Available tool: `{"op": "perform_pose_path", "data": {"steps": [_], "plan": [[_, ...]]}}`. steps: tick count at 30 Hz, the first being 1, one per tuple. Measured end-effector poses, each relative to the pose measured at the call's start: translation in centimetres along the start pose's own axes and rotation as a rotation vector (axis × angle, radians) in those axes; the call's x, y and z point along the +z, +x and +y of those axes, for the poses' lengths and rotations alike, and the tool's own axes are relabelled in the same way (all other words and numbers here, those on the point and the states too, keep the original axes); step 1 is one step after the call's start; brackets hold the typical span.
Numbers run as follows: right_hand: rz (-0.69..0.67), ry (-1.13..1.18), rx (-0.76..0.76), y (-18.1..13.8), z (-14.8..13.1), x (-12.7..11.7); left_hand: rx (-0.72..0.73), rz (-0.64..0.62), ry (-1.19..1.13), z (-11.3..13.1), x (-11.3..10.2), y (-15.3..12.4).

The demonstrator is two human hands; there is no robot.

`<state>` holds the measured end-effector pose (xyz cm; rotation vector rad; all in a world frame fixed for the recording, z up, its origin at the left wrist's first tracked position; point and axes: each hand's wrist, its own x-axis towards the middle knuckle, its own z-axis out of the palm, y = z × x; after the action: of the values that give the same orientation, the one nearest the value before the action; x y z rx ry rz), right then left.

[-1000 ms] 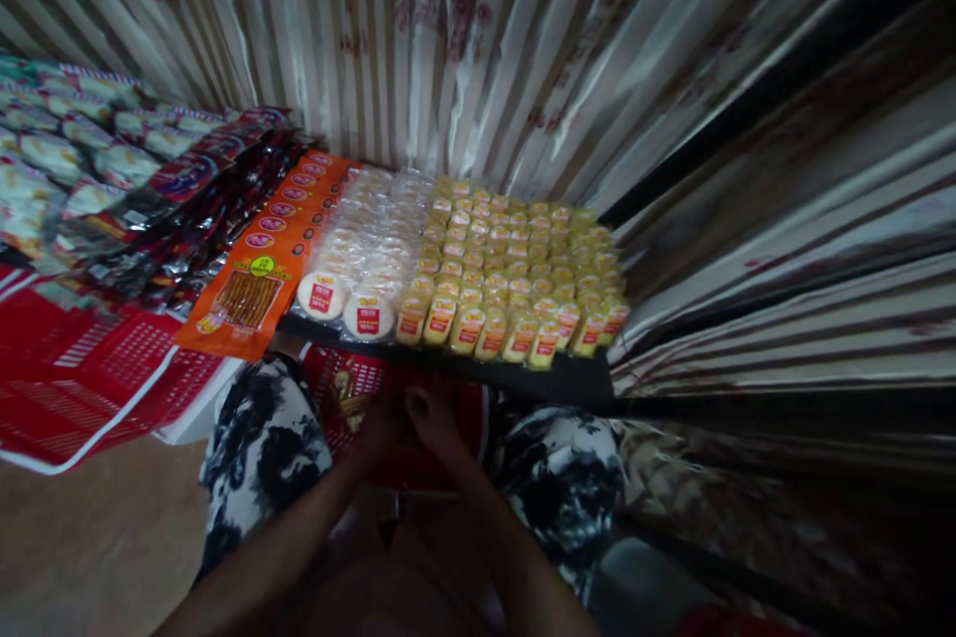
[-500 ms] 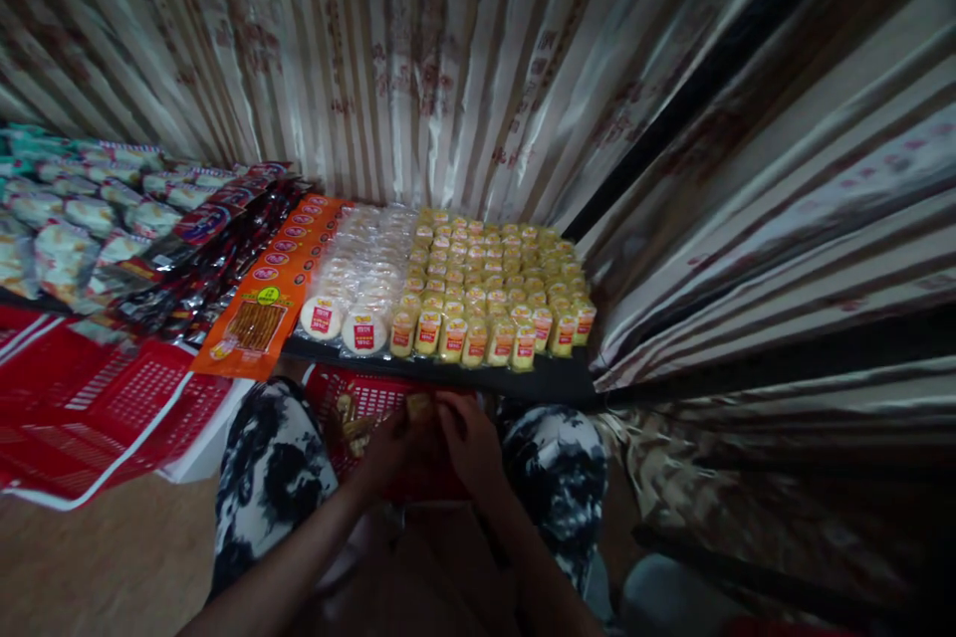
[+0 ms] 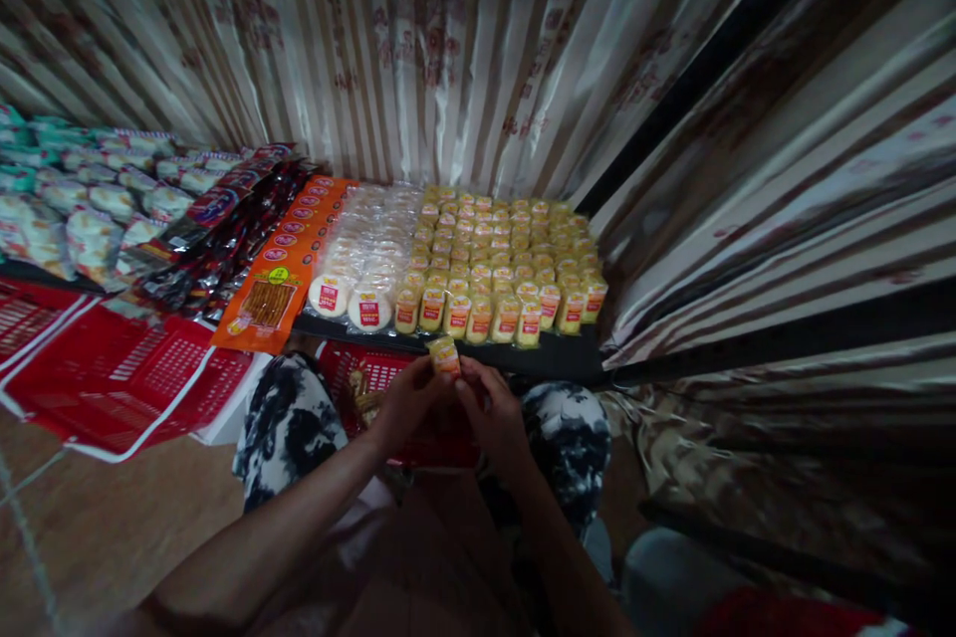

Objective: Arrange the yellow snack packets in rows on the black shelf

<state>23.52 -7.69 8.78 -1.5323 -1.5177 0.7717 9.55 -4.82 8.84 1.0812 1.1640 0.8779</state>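
Note:
Between my two hands is a small yellow snack packet [image 3: 445, 356] with an orange-red label, held upright just in front of the shelf edge. My left hand [image 3: 409, 398] pinches it from the left, and my right hand [image 3: 489, 405] grips its lower right side. Below them, between my knees, a red basket [image 3: 384, 365] holds several yellowish packets [image 3: 364, 396], partly hidden by my left arm. Directly beyond my hands, rows of the same yellow packets [image 3: 508, 264] stand close together on a black shelf [image 3: 560, 356].
Left of the yellow rows lie clear-wrapped white round crackers [image 3: 371, 311], an orange snack bag [image 3: 269, 294], dark red packets [image 3: 216, 229] and white-and-teal bags [image 3: 97, 209]. Another red basket [image 3: 112, 378] sits at lower left. A striped curtain [image 3: 448, 50] hangs behind the shelf, with a dark pole [image 3: 672, 90] at right.
My hands have risen from over the basket towards the shelf edge with the yellow packet, whose label now shows. The whole view has shifted slightly.

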Motion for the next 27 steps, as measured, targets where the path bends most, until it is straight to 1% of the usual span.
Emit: {"op": "perform_pose_path", "data": {"steps": [3,6,8,9,12,13,15,18,20,23,27], "plan": [[-0.008,0.067,0.053,-0.3,0.6,-0.4,0.021,-0.014,0.083,1.1,0.5,0.2],[0.043,0.189,0.124,-0.5,1.3,-0.9,0.067,-0.095,0.154,2.0,1.5,0.7],[0.100,0.281,0.146,-0.5,1.5,-1.4,0.103,-0.150,0.152,2.4,2.4,1.1],[0.139,0.322,0.150,-0.4,1.4,-1.9,0.108,-0.156,0.150,2.5,3.0,1.3],[0.266,0.389,0.167,0.3,1.4,-3.6,0.070,-0.105,0.166,2.8,4.9,1.7],[0.307,0.383,0.180,0.6,1.6,-4.3,0.066,-0.082,0.182,3.0,5.5,1.7],[0.388,0.349,0.206,1.2,2.2,-5.7,0.104,-0.069,0.228,3.2,6.5,1.6],[0.521,0.266,0.223,2.3,3.6,-7.5,0.202,-0.091,0.357,3.9,7.9,1.5],[0.582,0.205,0.230,2.9,4.6,-8.3,0.253,-0.114,0.453,4.3,8.8,1.5],[0.610,0.131,0.240,3.9,5.6,-8.9,0.313,-0.149,0.537,4.5,10.2,2.0],[0.607,0.072,0.248,4.8,5.9,-8.7,0.378,-0.164,0.585,3.7,11.6,3.1]]}}
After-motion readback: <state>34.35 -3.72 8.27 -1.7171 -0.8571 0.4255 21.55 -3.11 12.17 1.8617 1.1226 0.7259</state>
